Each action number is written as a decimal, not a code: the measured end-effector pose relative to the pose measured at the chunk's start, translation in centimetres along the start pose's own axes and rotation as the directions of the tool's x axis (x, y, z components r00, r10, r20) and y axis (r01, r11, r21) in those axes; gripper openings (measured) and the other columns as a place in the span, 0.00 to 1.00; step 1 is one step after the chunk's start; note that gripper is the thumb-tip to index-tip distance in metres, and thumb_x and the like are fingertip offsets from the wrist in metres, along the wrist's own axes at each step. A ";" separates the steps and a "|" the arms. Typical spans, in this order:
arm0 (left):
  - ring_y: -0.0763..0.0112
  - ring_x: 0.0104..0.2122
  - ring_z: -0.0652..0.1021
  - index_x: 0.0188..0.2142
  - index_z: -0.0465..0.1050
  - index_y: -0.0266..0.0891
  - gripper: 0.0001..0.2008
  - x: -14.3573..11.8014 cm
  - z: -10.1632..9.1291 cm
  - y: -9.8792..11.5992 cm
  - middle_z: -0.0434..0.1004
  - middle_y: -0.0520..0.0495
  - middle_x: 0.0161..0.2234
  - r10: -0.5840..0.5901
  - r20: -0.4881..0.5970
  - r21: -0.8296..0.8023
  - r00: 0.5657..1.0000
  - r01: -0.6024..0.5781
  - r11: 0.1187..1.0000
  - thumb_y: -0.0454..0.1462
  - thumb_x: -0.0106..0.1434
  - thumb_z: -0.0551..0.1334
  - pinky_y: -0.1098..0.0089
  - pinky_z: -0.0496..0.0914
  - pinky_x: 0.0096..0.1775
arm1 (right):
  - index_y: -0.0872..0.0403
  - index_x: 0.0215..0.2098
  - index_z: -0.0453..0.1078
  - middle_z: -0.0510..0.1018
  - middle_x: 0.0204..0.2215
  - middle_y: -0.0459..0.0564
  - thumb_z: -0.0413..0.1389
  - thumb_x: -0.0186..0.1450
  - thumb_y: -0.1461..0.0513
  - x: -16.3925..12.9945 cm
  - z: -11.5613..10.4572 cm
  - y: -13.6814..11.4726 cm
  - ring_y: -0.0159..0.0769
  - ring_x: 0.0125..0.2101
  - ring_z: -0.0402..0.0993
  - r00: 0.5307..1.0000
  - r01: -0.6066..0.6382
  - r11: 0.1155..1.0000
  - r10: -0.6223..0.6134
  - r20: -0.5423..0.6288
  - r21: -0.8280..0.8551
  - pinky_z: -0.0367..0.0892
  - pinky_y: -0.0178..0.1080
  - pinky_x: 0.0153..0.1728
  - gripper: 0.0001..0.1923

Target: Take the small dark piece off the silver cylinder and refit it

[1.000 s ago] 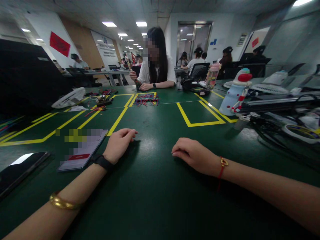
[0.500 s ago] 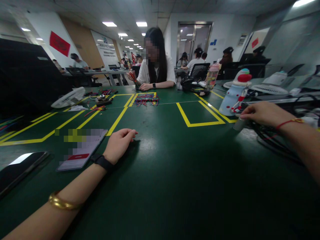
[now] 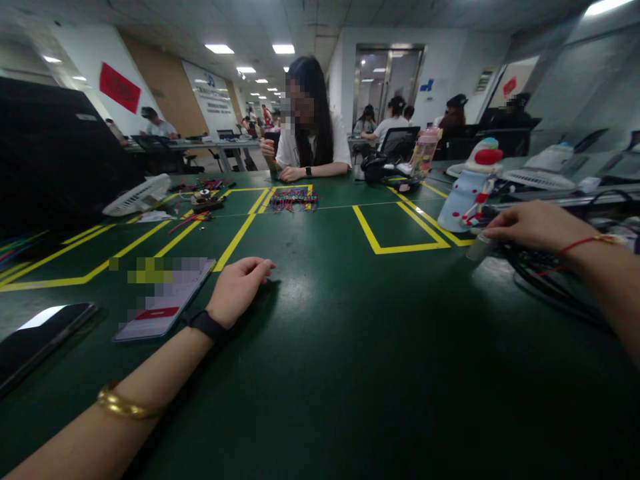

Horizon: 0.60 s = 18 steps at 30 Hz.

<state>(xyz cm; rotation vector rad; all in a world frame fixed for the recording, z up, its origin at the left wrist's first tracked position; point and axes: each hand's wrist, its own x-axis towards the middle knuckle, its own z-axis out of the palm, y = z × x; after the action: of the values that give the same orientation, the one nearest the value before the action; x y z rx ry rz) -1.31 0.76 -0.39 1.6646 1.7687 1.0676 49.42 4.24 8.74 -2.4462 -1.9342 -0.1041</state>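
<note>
My left hand (image 3: 239, 285) rests palm down on the green table (image 3: 320, 347), fingers loosely apart and holding nothing, just right of a phone with a lit screen (image 3: 165, 300). My right hand (image 3: 533, 227) reaches out to the right, its fingertips over the top of a small grey cylinder (image 3: 477, 249) that stands by a tangle of black cables (image 3: 545, 273). Whether the fingers grip the cylinder cannot be told.
A dark phone (image 3: 40, 340) lies at the left edge. A pale blue bottle with a red cap (image 3: 470, 187) stands behind the cylinder. Yellow tape boxes (image 3: 400, 230) mark the table. A person sits opposite, behind coloured wires (image 3: 294, 199). A small fan (image 3: 137, 197) lies at the left.
My right hand has left the middle of the table and swung out right to the grey cylinder, then settled there. My left hand has stayed put.
</note>
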 end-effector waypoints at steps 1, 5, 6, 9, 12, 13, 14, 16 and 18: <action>0.72 0.23 0.69 0.34 0.76 0.40 0.19 0.0 0.0 -0.1 0.71 0.51 0.23 0.000 0.001 -0.001 1.000 0.000 1.000 0.51 0.56 0.57 0.73 0.60 0.24 | 0.53 0.34 0.76 0.76 0.30 0.50 0.57 0.56 0.52 0.0 0.1 0.0 0.34 0.31 0.68 1.000 -0.002 1.000 0.002 0.022 0.004 0.57 0.36 0.33 0.15; 0.71 0.24 0.70 0.35 0.76 0.40 0.19 0.1 0.0 -0.3 0.73 0.50 0.26 0.018 0.007 0.009 1.000 -0.018 1.000 0.51 0.56 0.56 0.73 0.61 0.25 | 0.53 0.35 0.75 0.77 0.29 0.49 0.58 0.54 0.49 0.1 0.2 0.0 0.34 0.31 0.70 0.999 -0.015 0.999 0.013 0.052 0.048 0.59 0.35 0.32 0.18; 0.71 0.25 0.71 0.35 0.76 0.41 0.19 0.1 0.0 -0.4 0.74 0.49 0.27 0.022 0.010 0.012 1.000 -0.022 1.000 0.51 0.56 0.56 0.73 0.61 0.25 | 0.53 0.35 0.75 0.77 0.28 0.49 0.57 0.54 0.48 0.0 0.1 -0.1 0.34 0.30 0.70 0.998 -0.030 0.998 0.027 0.063 0.056 0.59 0.36 0.32 0.19; 0.70 0.27 0.72 0.36 0.76 0.41 0.19 0.2 0.1 -0.5 0.75 0.48 0.30 0.020 0.013 0.012 1.000 -0.020 1.000 0.51 0.56 0.56 0.73 0.61 0.25 | 0.54 0.33 0.75 0.76 0.26 0.49 0.56 0.56 0.48 0.0 0.0 -0.2 0.33 0.29 0.70 0.995 -0.071 0.996 0.067 0.074 0.050 0.59 0.36 0.31 0.19; 0.70 0.27 0.72 0.36 0.76 0.40 0.19 0.2 0.1 -0.5 0.76 0.47 0.31 0.013 0.002 0.006 1.000 -0.013 1.000 0.50 0.56 0.57 0.73 0.62 0.25 | 0.54 0.34 0.75 0.76 0.26 0.48 0.58 0.56 0.53 -0.2 -0.1 -0.4 0.33 0.28 0.70 0.997 -0.053 0.997 0.049 0.054 0.063 0.60 0.36 0.32 0.14; 0.70 0.27 0.72 0.36 0.76 0.40 0.19 0.2 0.1 -0.4 0.77 0.47 0.31 0.011 0.001 0.004 1.000 -0.011 1.000 0.50 0.56 0.57 0.73 0.62 0.25 | 0.54 0.34 0.75 0.76 0.26 0.48 0.58 0.56 0.55 -0.2 -0.1 -0.4 0.32 0.28 0.70 0.997 -0.050 0.994 0.045 0.060 0.092 0.60 0.36 0.32 0.13; 0.70 0.27 0.72 0.36 0.76 0.40 0.19 0.1 0.1 -0.4 0.77 0.47 0.31 0.010 0.000 0.000 1.000 -0.010 1.000 0.50 0.55 0.57 0.73 0.62 0.25 | 0.54 0.35 0.75 0.76 0.26 0.49 0.59 0.55 0.56 -0.3 -0.1 -0.3 0.32 0.28 0.70 0.996 -0.056 0.988 0.046 0.073 0.141 0.61 0.36 0.32 0.13; 0.70 0.27 0.73 0.36 0.76 0.40 0.19 0.1 0.1 -0.4 0.77 0.47 0.31 0.014 0.005 -0.006 1.000 -0.014 1.000 0.50 0.55 0.57 0.73 0.62 0.25 | 0.56 0.36 0.75 0.77 0.28 0.51 0.59 0.53 0.55 -0.6 -0.1 -0.2 0.32 0.27 0.71 0.993 -0.085 0.958 0.058 0.106 0.273 0.62 0.36 0.31 0.16; 0.70 0.27 0.73 0.36 0.76 0.40 0.19 0.0 0.1 -0.3 0.76 0.47 0.31 0.018 0.006 -0.009 1.000 -0.018 1.000 0.50 0.55 0.57 0.73 0.62 0.25 | 0.58 0.36 0.74 0.77 0.29 0.55 0.60 0.51 0.53 -0.7 0.0 0.1 0.33 0.26 0.71 0.990 -0.118 0.920 0.077 0.121 0.374 0.63 0.36 0.28 0.19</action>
<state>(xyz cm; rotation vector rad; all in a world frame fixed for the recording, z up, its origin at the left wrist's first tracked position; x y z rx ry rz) -1.44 0.77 -0.66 1.6800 1.7455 1.0753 49.34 3.54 8.74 -2.3148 -1.6675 0.3743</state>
